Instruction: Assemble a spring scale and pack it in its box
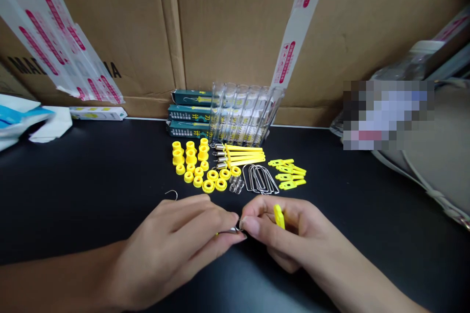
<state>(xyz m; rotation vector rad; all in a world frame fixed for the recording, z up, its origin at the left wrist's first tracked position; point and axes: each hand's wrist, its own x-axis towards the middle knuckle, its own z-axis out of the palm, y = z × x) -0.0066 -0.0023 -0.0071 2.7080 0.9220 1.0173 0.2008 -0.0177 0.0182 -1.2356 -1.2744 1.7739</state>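
In front of me, my left hand [191, 239] pinches a small piece with a silver part [232, 230] and a bit of yellow; most of it is hidden by the fingers. My right hand [282, 232] meets it, thumb and forefinger pinched at a thin wire loop on that piece's end. A yellow plastic tab [279, 216] sticks up from the right hand's curled fingers. Just beyond the left knuckles shows a thin wire hook [171, 192]; whether the hand holds it I cannot tell. Past both hands lie yellow rods with springs [240, 155] and several yellow flat tabs [292, 176].
Yellow caps and rings [191, 156], small loose springs [237, 184] and bent wire hooks [260, 179] lie on the black table [91, 181]. Clear tubes [242, 115] stand before green boxes [189, 113]. Cardboard [227, 24] walls the back; a plastic bottle [413, 61] and grey bag [436, 156] stand right.
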